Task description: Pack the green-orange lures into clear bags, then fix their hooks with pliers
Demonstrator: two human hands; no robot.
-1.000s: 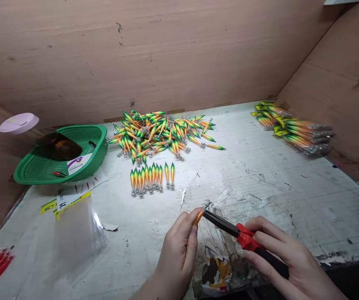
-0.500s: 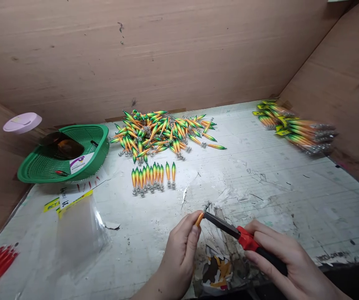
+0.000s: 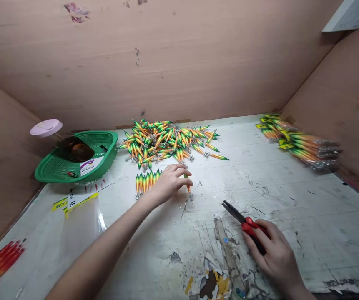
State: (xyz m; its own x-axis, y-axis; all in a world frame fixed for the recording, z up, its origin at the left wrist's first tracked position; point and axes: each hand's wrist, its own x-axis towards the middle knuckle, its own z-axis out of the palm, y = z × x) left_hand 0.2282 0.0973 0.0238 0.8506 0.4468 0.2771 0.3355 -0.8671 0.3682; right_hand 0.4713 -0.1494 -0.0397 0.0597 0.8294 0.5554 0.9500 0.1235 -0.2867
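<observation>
- Holding the left hand [image 3: 173, 181] curled at one lure [image 3: 188, 186], just in front of the lure pile [image 3: 166, 139]; too blurred to confirm a grip.
- Gripping black-and-red pliers [image 3: 243, 220] in the right hand [image 3: 277, 258], in front and right of the pile.
- Covering part of a lure row [image 3: 144, 181] before the pile.
- Showing a green basket [image 3: 107, 164] left of the pile, bagged lures [image 3: 312, 148] right.
</observation>
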